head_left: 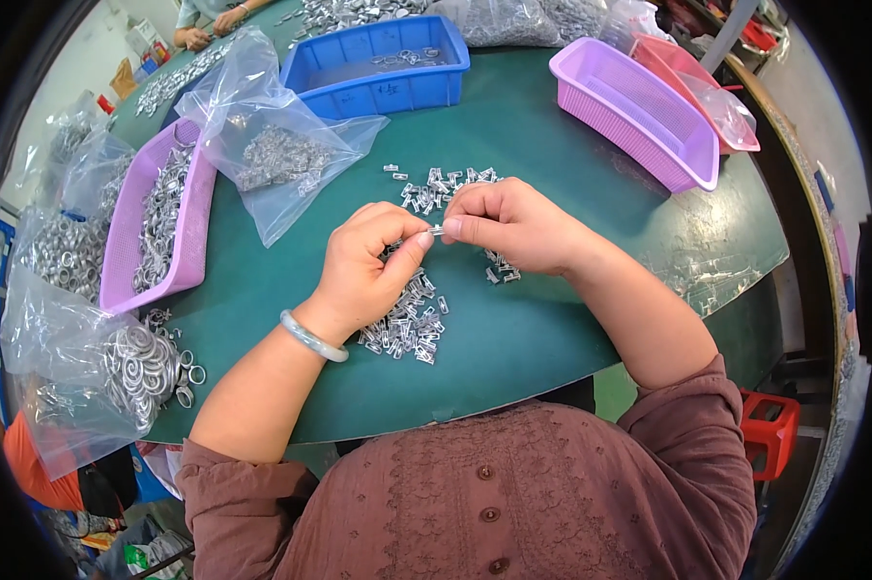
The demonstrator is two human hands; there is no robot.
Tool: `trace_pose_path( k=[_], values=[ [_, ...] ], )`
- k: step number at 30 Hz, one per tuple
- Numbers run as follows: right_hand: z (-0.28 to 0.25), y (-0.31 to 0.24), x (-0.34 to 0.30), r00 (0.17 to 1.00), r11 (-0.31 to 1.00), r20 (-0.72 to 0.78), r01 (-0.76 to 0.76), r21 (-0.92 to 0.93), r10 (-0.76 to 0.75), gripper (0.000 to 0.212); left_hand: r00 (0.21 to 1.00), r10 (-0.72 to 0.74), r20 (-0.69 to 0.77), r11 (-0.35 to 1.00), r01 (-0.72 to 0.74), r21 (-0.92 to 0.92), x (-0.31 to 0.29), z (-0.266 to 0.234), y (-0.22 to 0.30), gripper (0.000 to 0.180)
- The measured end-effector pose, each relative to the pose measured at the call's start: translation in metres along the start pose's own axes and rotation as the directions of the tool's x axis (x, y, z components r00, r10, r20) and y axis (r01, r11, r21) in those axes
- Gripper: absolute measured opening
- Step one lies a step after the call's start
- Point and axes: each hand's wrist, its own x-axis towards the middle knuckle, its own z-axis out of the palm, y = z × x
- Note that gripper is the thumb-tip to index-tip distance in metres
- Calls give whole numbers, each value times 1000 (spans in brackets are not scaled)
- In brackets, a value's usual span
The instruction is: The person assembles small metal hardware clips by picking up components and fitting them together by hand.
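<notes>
A person grips a small metal piece [436, 230] by its ends over a green bench [542, 338], the left hand [373, 261] and right hand [513, 227] each pinching it between thumb and finger. Similar pieces lie loose in a near pile [407, 331] beside the left wrist and a far pile [441, 188] beyond the fingers. At left, a clear bag [267, 211] of metal parts lies near a pink basket [202, 213] of parts; a blue tray [388, 99] stands farther back.

A small silvery piece [436, 230] (pinched from both sides) is near loose slotted pieces [412, 329].
</notes>
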Motion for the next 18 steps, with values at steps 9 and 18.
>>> trace_pose_path(
  k=[9,18],
  values=[
    [2,0,0,980,981,-40,195,-13,-195,14,1000,26,-7,999,-26,-28,0,-2,3,7],
    [-1,-3,0,970,969,-47,234,-79,-238,11,1000,18,1,1000,-18,-4,0,-2,2,7]
  ],
)
